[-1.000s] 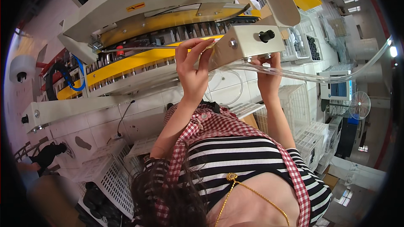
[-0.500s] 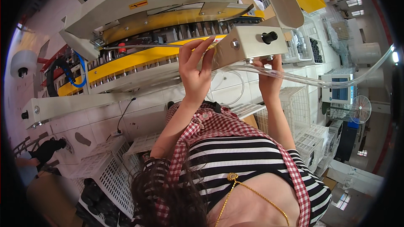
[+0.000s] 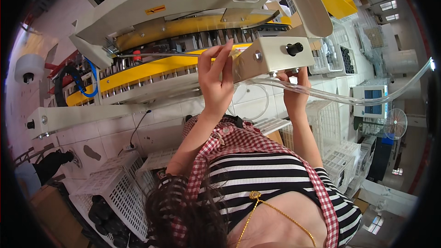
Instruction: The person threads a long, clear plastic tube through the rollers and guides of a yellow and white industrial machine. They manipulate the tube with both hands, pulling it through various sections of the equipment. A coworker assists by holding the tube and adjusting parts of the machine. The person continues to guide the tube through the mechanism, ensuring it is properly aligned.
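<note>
My left hand [image 3: 215, 82] is raised at the front of a beige and yellow machine [image 3: 179, 59], left of a beige control box [image 3: 271, 57] with a black knob. Its fingers are bent, the thumb close to them, at the end of a clear plastic strip [image 3: 321, 94]. Exactly how they grip it is partly hidden. Running under the box, the strip stretches away to the far right. My right hand [image 3: 296, 93] is just beneath the box's right end, fingers curled beside the strip and the fittings on the underside. The box and strip hide its fingertips.
A similar beige box [image 3: 39, 121] juts out at the left. White plastic crates [image 3: 121, 193] stand low on the left, some holding black parts. More crates [image 3: 342, 156], a fan [image 3: 396, 123] and a boxy white unit [image 3: 370, 101] are on the right. A black cable [image 3: 138, 128] trails along the floor.
The whole view has shifted slightly, so the machine and both hands appear a little lower. Both hands keep nearly the same places relative to the box and the strip.
</note>
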`<action>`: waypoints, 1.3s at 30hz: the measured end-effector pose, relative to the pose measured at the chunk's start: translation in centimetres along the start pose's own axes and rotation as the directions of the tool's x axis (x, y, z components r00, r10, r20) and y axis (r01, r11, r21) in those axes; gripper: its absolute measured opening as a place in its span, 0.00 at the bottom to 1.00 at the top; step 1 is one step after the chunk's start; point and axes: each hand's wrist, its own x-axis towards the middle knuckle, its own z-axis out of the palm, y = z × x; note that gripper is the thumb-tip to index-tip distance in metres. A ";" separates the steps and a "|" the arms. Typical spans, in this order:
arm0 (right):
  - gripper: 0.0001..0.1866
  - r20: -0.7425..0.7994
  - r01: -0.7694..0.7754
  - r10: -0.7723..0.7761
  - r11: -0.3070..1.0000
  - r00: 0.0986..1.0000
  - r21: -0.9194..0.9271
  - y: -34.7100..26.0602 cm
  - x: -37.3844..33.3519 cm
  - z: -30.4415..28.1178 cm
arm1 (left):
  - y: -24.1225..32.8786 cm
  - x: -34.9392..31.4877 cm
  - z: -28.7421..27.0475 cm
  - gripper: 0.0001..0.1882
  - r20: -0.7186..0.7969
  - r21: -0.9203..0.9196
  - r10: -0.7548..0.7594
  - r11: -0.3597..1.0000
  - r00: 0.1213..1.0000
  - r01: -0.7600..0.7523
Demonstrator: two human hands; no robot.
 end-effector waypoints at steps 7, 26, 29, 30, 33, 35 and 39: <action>0.15 0.011 -0.008 0.008 0.999 1.000 0.046 -1.0 0.1 -0.2 | -0.3 0.2 -1.2 0.14 -0.118 0.037 -0.026 0.999 0.993 0.030; 0.28 0.132 -0.228 0.189 0.879 0.973 0.420 5.1 -1.2 0.0 | 2.2 -8.7 -6.3 0.06 -0.056 0.221 -0.228 0.947 0.972 0.235; 0.24 0.195 -0.177 0.136 0.960 0.971 0.215 7.9 -0.5 0.6 | 2.5 -10.0 -6.3 0.05 -0.064 0.235 -0.315 0.917 0.947 0.322; 0.24 0.163 -0.164 0.123 0.949 0.979 0.269 8.8 -0.7 0.7 | 2.6 -10.4 -5.9 0.05 -0.042 0.228 -0.353 0.907 0.935 0.353; 0.26 0.117 -0.142 0.112 0.947 0.987 0.287 11.1 -1.2 1.6 | 3.3 -10.6 -6.0 0.07 0.025 0.186 -0.478 0.865 0.878 0.465; 0.27 0.080 0.195 -0.190 0.978 0.979 -0.067 11.5 -1.5 3.3 | 1.6 -12.0 -5.5 0.10 -0.012 0.165 -0.577 0.804 0.817 0.570; 0.16 0.209 0.015 -0.087 0.947 0.974 0.321 3.9 0.7 0.5 | 1.7 -11.0 -4.1 0.20 0.060 0.261 -0.458 0.865 0.887 0.429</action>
